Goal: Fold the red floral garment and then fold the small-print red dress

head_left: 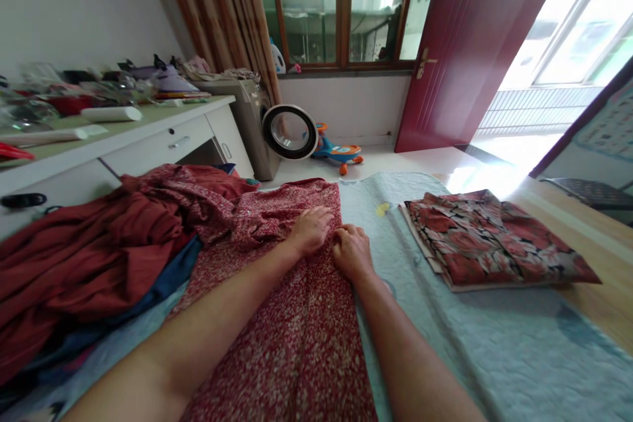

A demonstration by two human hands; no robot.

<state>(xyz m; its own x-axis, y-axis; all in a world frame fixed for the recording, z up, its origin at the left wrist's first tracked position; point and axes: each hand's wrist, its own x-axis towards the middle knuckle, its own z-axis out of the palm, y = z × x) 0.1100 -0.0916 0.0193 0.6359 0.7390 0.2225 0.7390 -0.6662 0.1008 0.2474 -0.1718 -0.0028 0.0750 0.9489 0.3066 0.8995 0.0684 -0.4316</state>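
The red floral garment [291, 316] lies lengthwise, near to far. Both hands press flat on its right edge, unclenched: left hand [310, 229] slightly farther, right hand [352, 252] nearer.

Both hands lie flat on a red speckled garment [291, 323] spread over a pale quilt [494, 343]: left hand [310, 229] touching the right hand [351, 252]. A folded floral cloth [489, 241] lies at three o'clock, a heap of red clothes [99, 244] at nine, a desk [148, 138] at ten.

Sunlit rm – red door [475, 33], window [341, 6].
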